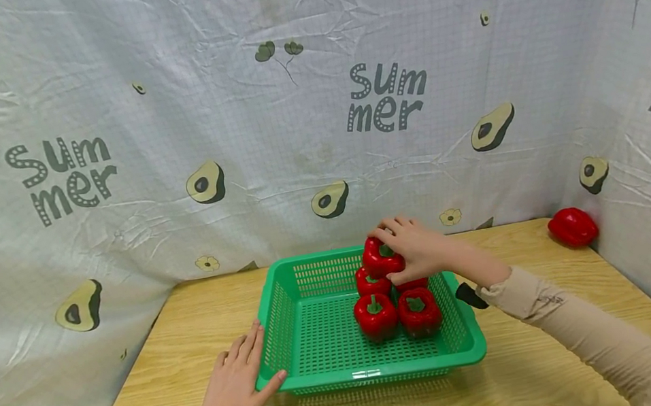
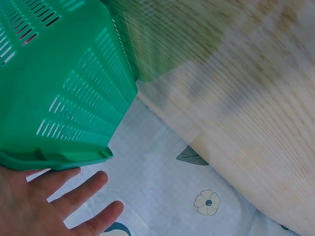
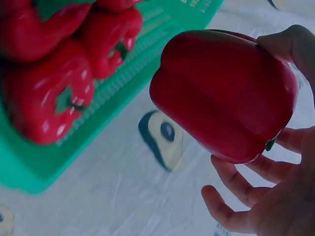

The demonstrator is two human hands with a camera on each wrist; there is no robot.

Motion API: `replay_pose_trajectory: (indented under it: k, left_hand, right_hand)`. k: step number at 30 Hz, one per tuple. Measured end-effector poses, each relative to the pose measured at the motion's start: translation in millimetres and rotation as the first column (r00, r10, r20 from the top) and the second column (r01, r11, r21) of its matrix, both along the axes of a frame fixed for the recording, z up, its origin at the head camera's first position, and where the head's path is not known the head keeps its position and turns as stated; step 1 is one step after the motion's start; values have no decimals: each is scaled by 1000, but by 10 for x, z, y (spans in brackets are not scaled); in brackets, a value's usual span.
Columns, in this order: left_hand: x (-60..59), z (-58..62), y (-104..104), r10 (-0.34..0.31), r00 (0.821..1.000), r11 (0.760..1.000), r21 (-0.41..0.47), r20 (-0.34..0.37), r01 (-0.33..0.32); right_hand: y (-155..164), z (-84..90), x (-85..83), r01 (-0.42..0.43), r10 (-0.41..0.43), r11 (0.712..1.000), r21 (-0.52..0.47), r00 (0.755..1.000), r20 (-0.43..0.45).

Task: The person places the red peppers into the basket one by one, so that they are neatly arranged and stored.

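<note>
A green plastic basket (image 1: 372, 373) with slotted walls stands on the table. In the head view my right hand (image 1: 421, 249) grips a red bell pepper (image 1: 378, 261) above the basket's back right part. The right wrist view shows that pepper (image 3: 221, 93) between thumb and fingers. Several other red bell peppers (image 1: 376, 320) sit in the basket's right half, one partly hidden by the right hand. At the front left corner my left hand (image 1: 232, 383) touches the rim with extended fingers. The left wrist view has these fingers (image 2: 81, 194) spread beside the rim.
One more red bell pepper (image 1: 573, 227) lies at the table's back right corner. The wooden table (image 1: 184, 352) borders on a hanging pale cloth (image 1: 255, 137) printed with avocados and lettering. A small dark object (image 1: 471, 295) shows below the right wrist, beside the basket.
</note>
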State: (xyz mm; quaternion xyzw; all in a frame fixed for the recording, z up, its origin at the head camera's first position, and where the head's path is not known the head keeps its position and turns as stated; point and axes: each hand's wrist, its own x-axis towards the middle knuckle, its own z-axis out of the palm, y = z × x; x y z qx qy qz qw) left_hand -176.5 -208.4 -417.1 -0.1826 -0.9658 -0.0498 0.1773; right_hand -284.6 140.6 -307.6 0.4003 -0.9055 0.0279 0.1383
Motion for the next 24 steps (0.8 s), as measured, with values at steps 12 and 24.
replay_pose_trajectory:
  k: [12,24]
  left_hand:
    - [-1,7,4,1,1000,1000,4,6,-1]
    - [3,14,8,7,1000,1000,9,8,-7]
  right_hand:
    - [-573,-227,-236,-58,69,976,209,997,-47]
    - [-842,-420,-386,21,-12,937,350,1000,-27]
